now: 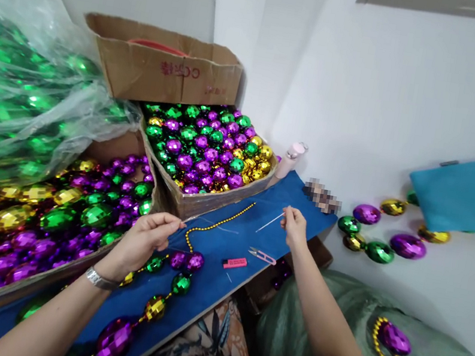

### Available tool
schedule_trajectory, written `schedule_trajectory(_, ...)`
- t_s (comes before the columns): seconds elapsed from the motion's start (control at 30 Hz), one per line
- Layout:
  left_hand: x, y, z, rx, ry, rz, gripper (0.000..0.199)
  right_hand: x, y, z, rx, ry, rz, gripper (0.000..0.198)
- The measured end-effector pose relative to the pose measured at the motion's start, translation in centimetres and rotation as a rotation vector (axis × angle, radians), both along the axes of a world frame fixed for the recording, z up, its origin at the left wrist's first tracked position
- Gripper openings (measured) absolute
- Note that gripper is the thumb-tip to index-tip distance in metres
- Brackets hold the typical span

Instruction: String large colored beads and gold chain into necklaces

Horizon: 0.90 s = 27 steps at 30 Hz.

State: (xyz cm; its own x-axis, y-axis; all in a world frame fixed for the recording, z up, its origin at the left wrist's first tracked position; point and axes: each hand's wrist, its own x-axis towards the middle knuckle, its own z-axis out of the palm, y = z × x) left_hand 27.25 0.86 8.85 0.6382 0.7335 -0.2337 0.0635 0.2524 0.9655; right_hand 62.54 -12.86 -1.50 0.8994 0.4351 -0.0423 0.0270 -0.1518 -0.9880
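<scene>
The garland is looking partly made: on the blue-covered counter, a string of faceted balls is lying below the left forearm, with a large purple ball, a gold ball, a green ball and a pair of purple balls already sitting in a row with small gold beads between them. From the purple pair, a gold bead chain is curving away towards the far side, its farther end lying free. The string does not seem to be finished or closed into a loop, so the joining part is probably remaining; whether more balls are due, the view is not showing. Plenty of loose balls are filling the cardboard box beyond.

Both hands are working well apart above the counter. The left hand is closing its grip, thumb against forefinger, on a clear thread near the start of the chain. The right hand is pinching one end of a long thin needle, whose tip is slanting down towards the counter; whether the thread is passing through it, I cannot tell. Pink thread snips and a pink lighter-like object are lying untouched between the hands.
</scene>
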Motion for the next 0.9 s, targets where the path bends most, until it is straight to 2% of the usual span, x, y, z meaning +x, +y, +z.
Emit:
schedule_trajectory(0.17,-0.6,0.3,0.7,-0.066,-0.031,0.071,0.026,3.1,-0.8,-2.9,-0.362,0.017,0.064,0.035)
schedule_trajectory(0.27,-0.7,0.5,0.7,-0.017,0.012,0.118,0.027,3.9,-0.6,-3.4,-0.543,-0.072,0.098,0.024)
schedule_trajectory(0.33,-0.7,0.7,0.5,0.005,0.048,0.159,0.029,4.1,-0.2,-3.5,-0.628,-0.175,0.109,0.027)
schedule_trajectory(0.43,-0.6,0.8,0.3,-0.018,0.069,0.236,0.033,3.6,1.4,-3.6,-0.699,-0.356,0.170,0.031)
schedule_trajectory(0.5,-0.4,0.7,0.4,-0.043,0.072,0.268,0.035,3.0,3.0,-3.8,-0.726,-0.458,0.266,0.030)
schedule_trajectory(0.7,-0.7,0.5,1.3,-0.081,0.061,0.269,0.031,1.7,7.9,-4.4,-0.834,-0.613,0.535,0.030)
schedule_trajectory(0.9,-1.7,0.4,1.9,-0.111,-0.015,0.304,0.026,1.5,8.7,-4.1,-0.977,-0.684,0.623,0.031)
